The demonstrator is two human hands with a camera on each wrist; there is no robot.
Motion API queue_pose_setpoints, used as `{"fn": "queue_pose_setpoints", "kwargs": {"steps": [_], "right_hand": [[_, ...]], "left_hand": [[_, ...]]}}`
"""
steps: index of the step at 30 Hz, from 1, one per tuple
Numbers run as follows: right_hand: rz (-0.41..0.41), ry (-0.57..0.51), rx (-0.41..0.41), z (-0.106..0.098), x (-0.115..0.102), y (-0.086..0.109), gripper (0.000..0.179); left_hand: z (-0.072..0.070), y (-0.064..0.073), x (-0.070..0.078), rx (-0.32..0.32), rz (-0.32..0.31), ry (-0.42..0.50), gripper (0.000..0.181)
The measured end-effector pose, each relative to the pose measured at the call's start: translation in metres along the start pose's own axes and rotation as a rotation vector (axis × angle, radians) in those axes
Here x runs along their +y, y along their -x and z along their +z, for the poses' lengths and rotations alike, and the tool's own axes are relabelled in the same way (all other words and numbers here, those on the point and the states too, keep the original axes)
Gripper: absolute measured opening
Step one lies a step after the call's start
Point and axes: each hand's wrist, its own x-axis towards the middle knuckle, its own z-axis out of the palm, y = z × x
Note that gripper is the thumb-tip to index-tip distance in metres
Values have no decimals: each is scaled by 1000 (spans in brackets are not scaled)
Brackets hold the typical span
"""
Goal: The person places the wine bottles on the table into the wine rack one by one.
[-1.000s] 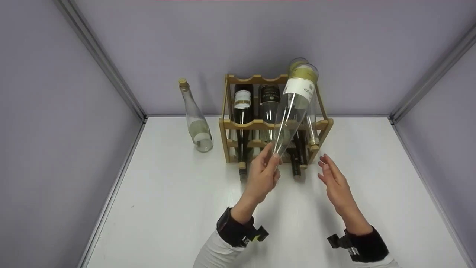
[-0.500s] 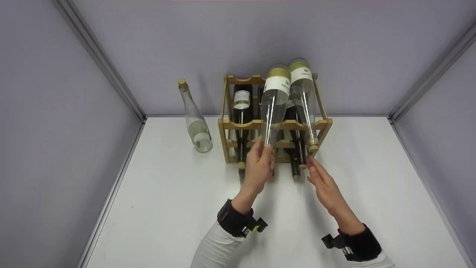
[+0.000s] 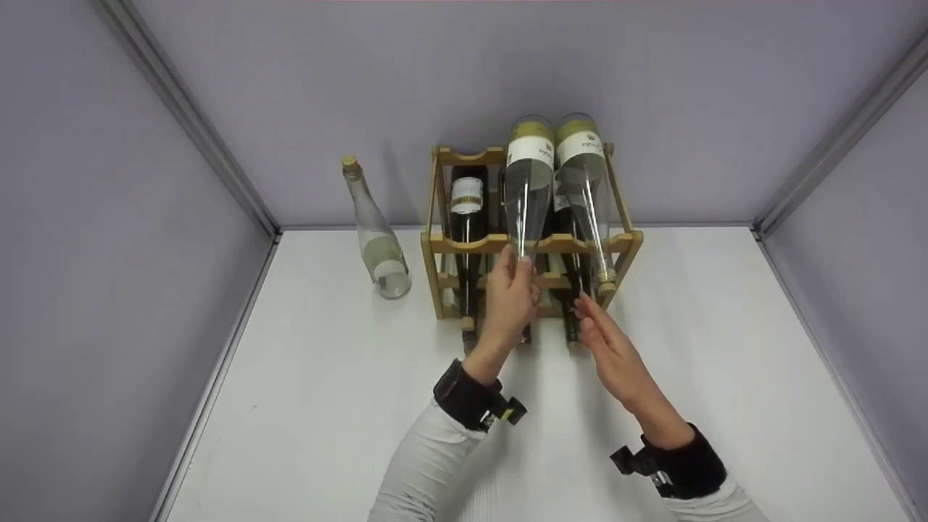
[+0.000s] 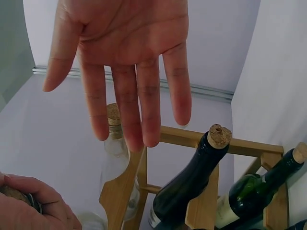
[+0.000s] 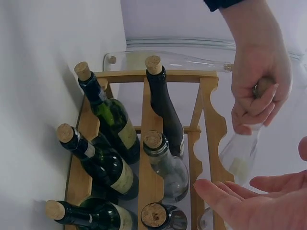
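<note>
My left hand grips the neck of a clear glass wine bottle with a white and gold label. This bottle lies over the top tier of a wooden wine rack, base toward the back wall. A cork shows within the curled fingers in the right wrist view. Beside it on the right, a similar clear bottle rests on the rack, its corked neck forward. My right hand holds nothing; its fingers are extended below that neck. Whether the fingertips touch a bottle cannot be told.
Several corked bottles fill lower places, including a dark bottle at the left and a green bottle. Another clear corked bottle stands upright left of the rack. Pale panels enclose the white table.
The held clear bottle has swung left from over the right-hand bottle, then moved back and settled lower over the rack's middle. My right hand has moved left, still with extended fingers.
</note>
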Motion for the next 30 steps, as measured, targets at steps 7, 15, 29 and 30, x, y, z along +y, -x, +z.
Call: {"fn": "queue_pose_setpoints", "kwargs": {"steps": [7, 15, 29, 30], "right_hand": [[-11, -6, 6, 3, -5, -2, 52], [-30, -17, 5, 5, -6, -6, 51], [-15, -45, 4, 7, -7, -12, 51], [-14, -48, 3, 8, -7, -12, 51]], "left_hand": [[3, -7, -2, 53, -28, -70, 57], [4, -15, -6, 65, -20, -151, 57], [7, -27, -9, 70, -6, -278, 55], [8, -29, -9, 70, -1, -282, 55]]}}
